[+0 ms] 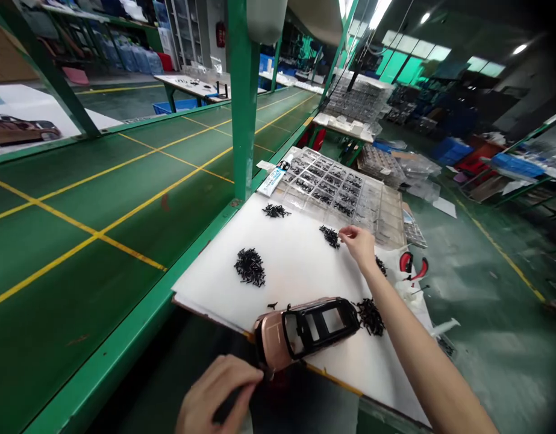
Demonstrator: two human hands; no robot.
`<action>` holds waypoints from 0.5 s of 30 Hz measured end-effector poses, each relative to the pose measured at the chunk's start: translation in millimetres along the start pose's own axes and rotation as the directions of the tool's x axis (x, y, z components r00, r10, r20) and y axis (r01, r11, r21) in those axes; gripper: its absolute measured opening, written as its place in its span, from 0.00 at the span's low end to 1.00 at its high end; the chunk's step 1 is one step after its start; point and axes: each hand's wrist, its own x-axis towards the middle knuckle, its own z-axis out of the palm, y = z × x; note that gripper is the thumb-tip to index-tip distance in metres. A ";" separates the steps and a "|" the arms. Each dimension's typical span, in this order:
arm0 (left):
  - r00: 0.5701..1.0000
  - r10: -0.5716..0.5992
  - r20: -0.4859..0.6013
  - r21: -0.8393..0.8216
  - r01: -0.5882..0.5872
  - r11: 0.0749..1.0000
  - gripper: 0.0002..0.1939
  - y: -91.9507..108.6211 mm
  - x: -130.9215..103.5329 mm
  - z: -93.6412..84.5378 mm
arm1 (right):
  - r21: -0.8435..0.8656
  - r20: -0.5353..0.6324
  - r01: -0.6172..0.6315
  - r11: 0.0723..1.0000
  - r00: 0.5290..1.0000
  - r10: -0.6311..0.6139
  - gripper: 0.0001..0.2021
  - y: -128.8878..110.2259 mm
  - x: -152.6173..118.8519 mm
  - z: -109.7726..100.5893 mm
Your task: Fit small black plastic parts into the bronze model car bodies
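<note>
A copper-coloured model car [300, 331] with a black roof frame lies along the near edge of the white work surface [214, 283]. My left hand [221, 389] is just off that edge, beside the car's front end. Its thumb and forefinger meet at the tips; anything between them is too small to make out. My right hand [359, 244] reaches across to a small heap of black parts [329, 236], its fingers pinched together at the heap's right side. What they hold, if anything, is hidden. One loose black piece [272, 305] rests near the car.
More black heaps lie at the left [249, 267], at the back [276, 210] and behind the car [370, 317]. A compartment tray [325, 181], a glue tube [275, 178] and red-handled cutters [413, 265] sit around them. A green post [244, 108] stands beside the conveyor belt [137, 181].
</note>
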 end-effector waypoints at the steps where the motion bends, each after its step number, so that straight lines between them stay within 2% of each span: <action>1: 0.997 -0.060 -0.043 0.019 0.061 0.998 0.07 -3.3 -2.9 -3.1 | 0.002 -0.015 0.021 1.000 1.000 -0.021 0.11 -4.7 -6.2 -3.5; 3: 0.980 -0.173 -0.098 0.050 0.179 0.983 0.06 -10.2 -9.3 -3.9 | 0.026 -0.035 0.087 0.996 0.996 -0.086 0.13 -17.1 -30.7 -13.9; 5: 0.961 -0.266 -0.077 0.096 0.273 0.957 0.09 -17.8 -14.9 1.5 | 0.074 -0.010 0.188 0.979 0.982 -0.188 0.17 -30.5 -72.6 -27.2; 7: 0.950 -0.314 0.002 0.164 0.309 0.937 0.23 -25.9 -18.0 11.0 | 0.125 0.066 0.299 0.946 0.949 -0.309 0.16 -39.3 -128.0 -38.9; 9: 0.940 -0.326 0.101 0.239 0.296 0.925 0.43 -33.9 -17.3 21.8 | 0.156 0.107 0.385 0.910 0.909 -0.403 0.11 -39.4 -187.7 -43.5; 10: 0.937 -0.317 0.145 0.271 0.270 0.924 0.50 -37.4 -15.6 26.6 | 0.132 0.098 0.460 0.878 0.875 -0.473 0.13 -36.4 -216.0 -42.1; 11: 0.938 -0.293 0.183 0.296 0.232 0.927 0.54 -40.2 -13.2 30.7 | 0.101 0.059 0.489 0.866 0.866 -0.496 0.15 -32.1 -241.7 -38.4; 13: 0.948 -0.231 0.221 0.327 0.151 0.933 0.54 -42.3 -8.2 35.9 | 0.064 -0.016 0.415 0.908 0.910 -0.415 0.19 -22.7 -283.3 -25.3; 15: 0.962 -0.173 0.212 0.330 0.096 0.939 0.52 -37.7 -5.1 38.2 | 0.040 -0.070 0.347 0.937 0.936 -0.344 0.27 -16.1 -310.3 -8.2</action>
